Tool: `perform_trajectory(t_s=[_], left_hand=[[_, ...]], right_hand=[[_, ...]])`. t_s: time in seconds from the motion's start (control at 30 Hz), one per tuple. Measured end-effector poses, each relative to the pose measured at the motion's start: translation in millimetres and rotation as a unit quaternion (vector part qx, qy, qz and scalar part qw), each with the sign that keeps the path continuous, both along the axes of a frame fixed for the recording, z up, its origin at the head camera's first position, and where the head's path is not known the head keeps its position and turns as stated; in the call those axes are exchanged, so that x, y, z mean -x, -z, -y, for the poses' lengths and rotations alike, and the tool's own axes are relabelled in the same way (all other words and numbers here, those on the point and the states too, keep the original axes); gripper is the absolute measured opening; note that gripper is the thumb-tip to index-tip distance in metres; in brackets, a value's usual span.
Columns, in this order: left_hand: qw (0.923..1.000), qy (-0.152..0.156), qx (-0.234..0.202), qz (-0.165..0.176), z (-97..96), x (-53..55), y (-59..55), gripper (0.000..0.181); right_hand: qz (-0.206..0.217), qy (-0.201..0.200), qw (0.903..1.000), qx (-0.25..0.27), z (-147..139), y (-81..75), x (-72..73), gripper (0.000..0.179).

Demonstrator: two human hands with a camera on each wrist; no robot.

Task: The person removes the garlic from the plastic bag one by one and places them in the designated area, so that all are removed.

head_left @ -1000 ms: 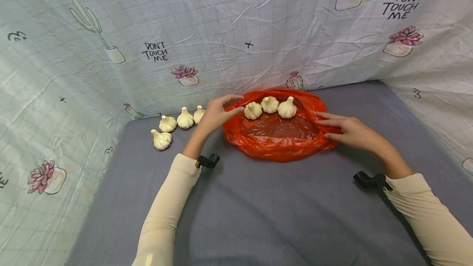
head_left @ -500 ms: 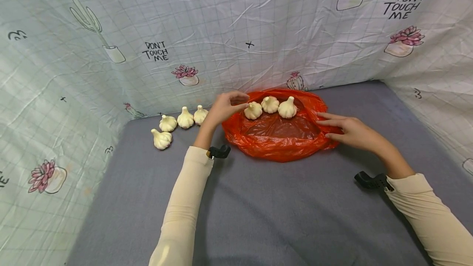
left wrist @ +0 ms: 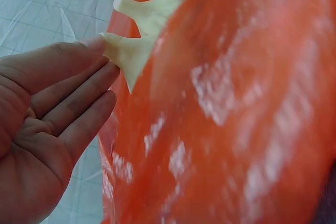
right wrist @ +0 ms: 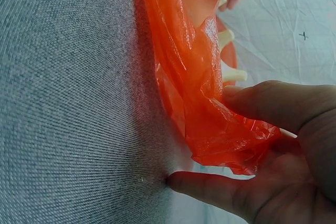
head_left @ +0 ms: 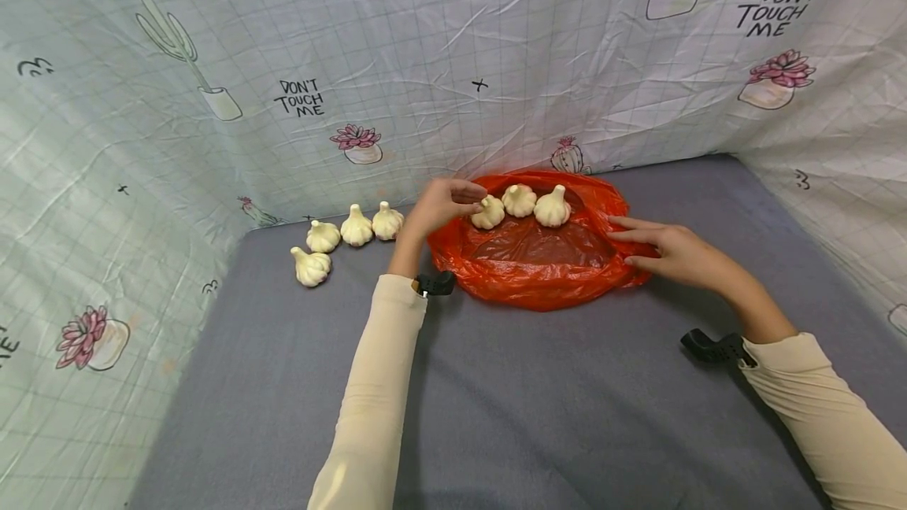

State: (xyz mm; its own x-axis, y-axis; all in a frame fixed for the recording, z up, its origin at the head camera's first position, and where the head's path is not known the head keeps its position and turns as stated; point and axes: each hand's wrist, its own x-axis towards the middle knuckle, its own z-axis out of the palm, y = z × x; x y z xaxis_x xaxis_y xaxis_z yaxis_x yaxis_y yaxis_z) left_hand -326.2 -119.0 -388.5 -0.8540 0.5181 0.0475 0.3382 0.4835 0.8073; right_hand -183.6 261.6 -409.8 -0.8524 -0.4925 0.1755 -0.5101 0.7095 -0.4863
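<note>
"So where's the garlic bulb [head_left: 489, 216]?"
"In the mouth of the red bag [head_left: 534, 290], left of two other bulbs [head_left: 552, 209]; the left hand [head_left: 441, 207] pinches its stem."
"And the right hand [head_left: 673, 252]?"
"Touching the red bag's right edge, thumb and fingers apart; whether it grips the film, I can't tell."
"Further out?"
"Four loose bulbs [head_left: 323, 237] on the grey cloth [head_left: 538, 408], near the printed curtain [head_left: 425, 101]."

Bag [head_left: 538, 290]: red plastic, wide open. Garlic [head_left: 552, 211]: pale bulbs, three inside toward far side, four outside, left.
</note>
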Motion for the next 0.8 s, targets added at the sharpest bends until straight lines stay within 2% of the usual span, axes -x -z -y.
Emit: perform_trajectory(t_s=[0.3, 0.53, 0.8], left_hand=[[0.998, -0.024, 0.054, -0.022, -13.0, 6.4, -2.6, 0.025], [0.9975, -0.019, 0.063, -0.024, -20.1, 7.3, -6.1, 0.023], [0.9959, -0.025, 0.078, -0.039, -22.1, 10.5, -1.8, 0.018]], right_hand=[[0.008, 0.002, 1.0, 0.0, -0.7, 1.1, -0.3, 0.041], [0.009, 0.001, 1.0, 0.003, -2.1, 2.1, -1.3, 0.041], [0.019, 0.0, 0.9997, 0.012, -1.6, 2.1, -1.7, 0.041]])
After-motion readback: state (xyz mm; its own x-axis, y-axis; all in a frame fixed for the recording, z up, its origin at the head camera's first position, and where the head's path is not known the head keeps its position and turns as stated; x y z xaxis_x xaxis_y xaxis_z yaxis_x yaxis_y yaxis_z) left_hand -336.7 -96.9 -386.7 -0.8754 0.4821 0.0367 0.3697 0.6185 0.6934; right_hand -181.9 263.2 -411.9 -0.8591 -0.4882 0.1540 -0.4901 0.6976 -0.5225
